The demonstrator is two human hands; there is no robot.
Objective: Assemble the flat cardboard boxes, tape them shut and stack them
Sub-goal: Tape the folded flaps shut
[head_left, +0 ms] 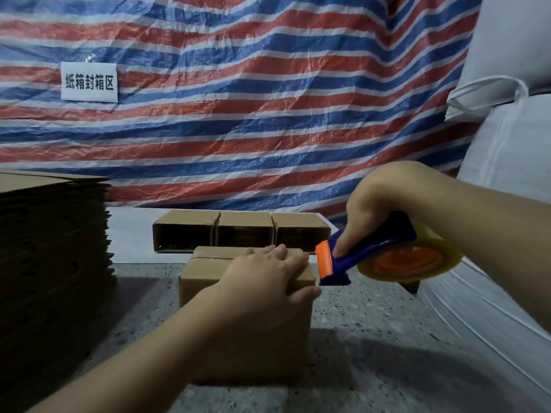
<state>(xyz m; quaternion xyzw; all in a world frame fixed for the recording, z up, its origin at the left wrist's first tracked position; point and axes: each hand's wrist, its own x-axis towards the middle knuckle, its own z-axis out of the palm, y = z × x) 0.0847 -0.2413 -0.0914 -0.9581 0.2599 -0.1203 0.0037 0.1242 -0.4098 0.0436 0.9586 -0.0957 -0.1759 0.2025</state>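
With the left hand (268,271) pressing flat-fingered on the box (247,323) on the floor and the right hand (378,216) gripping the dispenser (372,254) at its right edge, the unheld flaps may spring apart and the tape may land skewed.

I can read only one text: a white sign (89,82) on the striped tarp (268,99) says "纸箱封箱区".

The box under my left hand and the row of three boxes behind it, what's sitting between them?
Nothing: in the head view only a bare strip of white sheet shows between the box under the left hand and the row of three boxes.
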